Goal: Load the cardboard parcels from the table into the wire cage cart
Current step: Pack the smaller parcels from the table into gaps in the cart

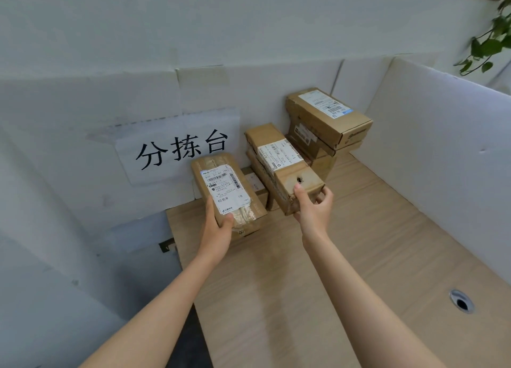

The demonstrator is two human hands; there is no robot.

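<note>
Taped parcel (224, 190) with a white label: left hand (218, 226) grips its near end, thumb on top, fingers hidden underneath. Can't tell if it's clear of the wooden table (359, 243). Right hand (315, 204) holds the near end of a longer parcel (279, 160), thumb beside a punched hole, fingers curled round the end face. What's under its far end is hidden. Small box (255, 183) between them, mostly covered. Corner stack (329, 116) behind, lower boxes partly hidden, count unclear. Label print illegible. Wall sign (177, 149) reads 分拣台. White partition (442, 152) on the right, cable grommet (461, 301) near the table edge, plant (486, 46) cut off top right.
</note>
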